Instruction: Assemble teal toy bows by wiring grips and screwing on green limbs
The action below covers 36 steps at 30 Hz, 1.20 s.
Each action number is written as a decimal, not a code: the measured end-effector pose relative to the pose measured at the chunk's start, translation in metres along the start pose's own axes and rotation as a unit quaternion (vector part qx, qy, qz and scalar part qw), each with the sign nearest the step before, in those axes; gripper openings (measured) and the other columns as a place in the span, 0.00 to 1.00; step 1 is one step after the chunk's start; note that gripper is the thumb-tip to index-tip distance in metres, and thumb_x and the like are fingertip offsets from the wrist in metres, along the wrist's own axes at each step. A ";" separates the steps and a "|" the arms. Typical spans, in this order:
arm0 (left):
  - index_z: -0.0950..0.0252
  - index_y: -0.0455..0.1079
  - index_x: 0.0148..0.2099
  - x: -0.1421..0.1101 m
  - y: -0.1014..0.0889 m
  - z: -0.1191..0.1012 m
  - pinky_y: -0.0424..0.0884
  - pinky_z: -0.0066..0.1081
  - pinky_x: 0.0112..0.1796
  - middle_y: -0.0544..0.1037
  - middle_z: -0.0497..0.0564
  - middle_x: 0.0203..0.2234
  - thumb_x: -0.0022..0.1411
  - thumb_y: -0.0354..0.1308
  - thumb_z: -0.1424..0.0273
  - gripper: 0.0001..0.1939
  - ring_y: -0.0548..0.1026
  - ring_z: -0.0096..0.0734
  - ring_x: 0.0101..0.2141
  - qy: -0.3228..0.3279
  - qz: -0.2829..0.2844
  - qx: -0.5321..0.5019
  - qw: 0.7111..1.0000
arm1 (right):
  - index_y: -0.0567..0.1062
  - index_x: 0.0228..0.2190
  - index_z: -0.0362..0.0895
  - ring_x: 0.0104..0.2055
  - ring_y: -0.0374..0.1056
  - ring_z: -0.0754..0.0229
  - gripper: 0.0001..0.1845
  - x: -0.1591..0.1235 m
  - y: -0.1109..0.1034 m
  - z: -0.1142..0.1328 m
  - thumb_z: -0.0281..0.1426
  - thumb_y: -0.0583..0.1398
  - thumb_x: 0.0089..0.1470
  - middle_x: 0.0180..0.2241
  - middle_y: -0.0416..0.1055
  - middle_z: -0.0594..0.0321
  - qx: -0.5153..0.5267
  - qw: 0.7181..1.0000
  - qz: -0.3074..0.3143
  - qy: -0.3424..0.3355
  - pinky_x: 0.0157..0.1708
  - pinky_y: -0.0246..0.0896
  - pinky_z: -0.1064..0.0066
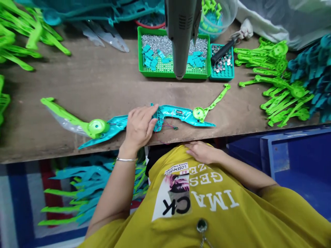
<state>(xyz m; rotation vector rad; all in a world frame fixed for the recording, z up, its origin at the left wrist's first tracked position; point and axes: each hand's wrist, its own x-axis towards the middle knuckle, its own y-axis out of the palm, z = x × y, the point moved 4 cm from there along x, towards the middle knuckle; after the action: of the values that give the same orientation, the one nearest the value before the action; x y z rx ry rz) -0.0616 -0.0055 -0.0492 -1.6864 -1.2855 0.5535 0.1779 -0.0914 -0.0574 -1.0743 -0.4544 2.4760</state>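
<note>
A teal plastic toy bow shell lies across the near part of the workbench, with its hollow inner side up. Green arms with round hubs sit at both ends, and a clear plastic piece lies along the left one. Thin wires lead to a small circuit board by the bow's middle. My left hand is closed over the bow's central part, hiding some of it. At the bench edge, my right hand rests on the yellow shirt, fingers stretched out, holding nothing visible.
A green basket holds screws and small teal parts. Beside it are a tray of metal discs and a black-handled tool. A grey device hangs above. Green arms pile at right; a blue bin stands below.
</note>
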 end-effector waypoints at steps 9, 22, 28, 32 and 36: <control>0.61 0.69 0.64 -0.002 -0.012 0.028 0.66 0.45 0.61 0.80 0.51 0.56 0.76 0.42 0.56 0.25 0.76 0.40 0.57 -0.026 -0.016 -0.023 0.999 | 0.83 0.44 0.47 0.52 0.79 0.55 0.10 -0.050 -0.079 0.025 0.30 0.64 0.61 0.48 0.82 0.58 0.201 0.952 -0.157 -0.168 0.56 0.73 0.60; 0.63 0.74 0.46 0.006 -0.005 -0.090 0.75 0.30 0.34 0.81 0.51 0.35 0.68 0.59 0.59 0.13 0.78 0.27 0.30 -0.138 -0.133 -0.198 0.961 | 0.66 0.44 0.48 0.34 0.80 0.61 0.34 0.000 -0.132 -0.019 0.36 0.76 0.40 0.29 0.77 0.72 0.529 0.767 -0.357 -0.068 0.34 0.78 0.70; 0.63 0.74 0.39 0.039 0.043 -0.126 0.73 0.24 0.23 0.80 0.47 0.26 0.64 0.61 0.54 0.15 0.75 0.24 0.21 -0.235 0.084 -0.478 0.842 | 0.68 0.44 0.49 0.38 0.79 0.61 0.31 0.004 -0.137 -0.008 0.37 0.75 0.42 0.33 0.78 0.68 0.501 0.779 -0.363 -0.101 0.42 0.78 0.67; 0.63 0.70 0.32 0.045 0.049 -0.120 0.73 0.22 0.21 0.80 0.48 0.25 0.61 0.64 0.54 0.17 0.74 0.23 0.19 -0.265 0.069 -0.512 0.814 | 0.71 0.46 0.48 0.46 0.78 0.60 0.29 -0.002 -0.145 -0.018 0.34 0.74 0.43 0.43 0.79 0.61 0.474 0.806 -0.340 -0.101 0.52 0.75 0.64; 0.63 0.70 0.30 0.049 0.050 -0.118 0.70 0.21 0.19 0.80 0.47 0.23 0.58 0.67 0.56 0.16 0.74 0.22 0.17 -0.282 0.055 -0.504 0.814 | 0.76 0.42 0.44 0.41 0.77 0.62 0.20 -0.007 -0.150 -0.026 0.31 0.72 0.46 0.40 0.80 0.60 0.443 0.841 -0.303 -0.074 0.46 0.75 0.67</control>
<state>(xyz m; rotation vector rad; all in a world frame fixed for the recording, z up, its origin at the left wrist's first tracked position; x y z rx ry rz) 0.0734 -0.0088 -0.0274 -2.5893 -2.1627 0.4737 0.2365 0.0388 -0.0030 -0.2783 0.2894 1.8224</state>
